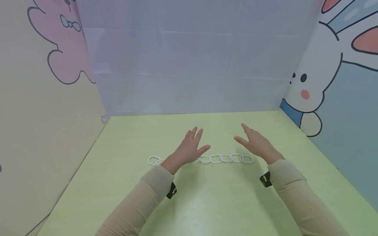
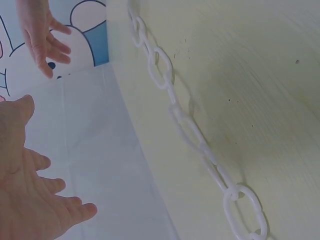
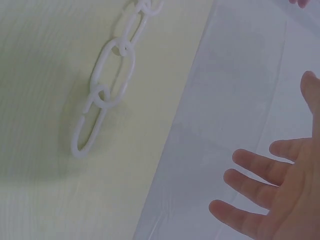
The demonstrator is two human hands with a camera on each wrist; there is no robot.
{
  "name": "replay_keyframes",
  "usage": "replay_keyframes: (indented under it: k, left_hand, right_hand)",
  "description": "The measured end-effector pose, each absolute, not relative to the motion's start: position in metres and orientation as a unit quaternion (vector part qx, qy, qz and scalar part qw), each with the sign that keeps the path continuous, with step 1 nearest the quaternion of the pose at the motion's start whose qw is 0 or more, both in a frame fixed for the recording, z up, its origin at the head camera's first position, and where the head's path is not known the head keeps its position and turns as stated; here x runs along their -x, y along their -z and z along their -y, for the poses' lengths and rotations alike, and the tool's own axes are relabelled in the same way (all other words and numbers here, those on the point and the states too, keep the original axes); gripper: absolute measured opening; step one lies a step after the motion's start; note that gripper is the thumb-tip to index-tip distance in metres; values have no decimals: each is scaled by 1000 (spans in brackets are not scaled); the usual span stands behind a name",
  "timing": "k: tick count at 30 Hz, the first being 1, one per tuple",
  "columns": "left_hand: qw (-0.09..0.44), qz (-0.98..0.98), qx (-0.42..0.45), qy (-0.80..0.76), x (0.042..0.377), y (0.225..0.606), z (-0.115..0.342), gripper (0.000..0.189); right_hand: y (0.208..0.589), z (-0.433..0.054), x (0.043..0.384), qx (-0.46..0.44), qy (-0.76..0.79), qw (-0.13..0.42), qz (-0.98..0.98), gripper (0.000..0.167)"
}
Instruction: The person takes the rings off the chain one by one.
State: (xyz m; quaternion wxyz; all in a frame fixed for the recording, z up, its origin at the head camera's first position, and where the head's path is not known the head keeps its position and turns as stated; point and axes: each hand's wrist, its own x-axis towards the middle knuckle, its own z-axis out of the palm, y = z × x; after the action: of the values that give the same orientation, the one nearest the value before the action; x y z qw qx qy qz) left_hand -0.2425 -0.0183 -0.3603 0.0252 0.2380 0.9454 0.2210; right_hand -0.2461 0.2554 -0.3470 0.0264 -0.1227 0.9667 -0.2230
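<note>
A white chain of oval links (image 1: 216,158) lies stretched from left to right across the pale green table. Above its left half is my left hand (image 1: 188,149), fingers spread and holding nothing; the hand and wrist hide part of the chain in the head view. My right hand (image 1: 257,143) hovers past the chain's right end, thumb apart from the straight fingers, also holding nothing. In the right wrist view the last link (image 3: 89,127) shows a small gap in its side. The left wrist view shows the chain (image 2: 187,130) running diagonally, apart from both hands.
The table (image 1: 212,206) meets a pale fabric backdrop (image 1: 192,72) at its far edge. A side panel with a rabbit drawing (image 1: 313,75) stands on the right, and a cream panel with a pink figure (image 1: 68,55) on the left. Dark wrist mounts (image 1: 265,179) sit below the sleeves.
</note>
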Motion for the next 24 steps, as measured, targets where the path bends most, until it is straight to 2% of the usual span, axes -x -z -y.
replay_keyframes:
  k: [24]
  left_hand:
    - [64,-937,-249,-238,237,366,11,73]
  right_hand:
    - [367,-270,244,98,237,55,-965,86]
